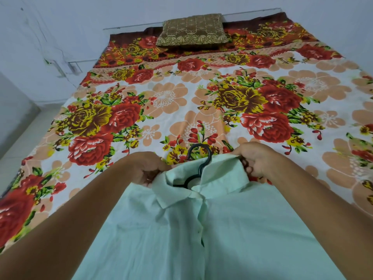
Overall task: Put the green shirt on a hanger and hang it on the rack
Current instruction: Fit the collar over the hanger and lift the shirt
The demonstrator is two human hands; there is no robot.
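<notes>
A pale green shirt [212,229] lies front side up on the near part of the bed, collar away from me. A black hanger [199,158] sits inside it, its hook sticking out of the collar opening. My left hand [147,168] grips the shirt at the left side of the collar. On the right side, my right hand [256,158] pinches the collar edge with curled fingers. No rack is in view.
The bed [201,93] has a floral sheet in red, yellow and peach. A brown patterned pillow [193,30] lies at its far end by the white wall [50,37]. Pale floor [24,134] runs along the bed's left side.
</notes>
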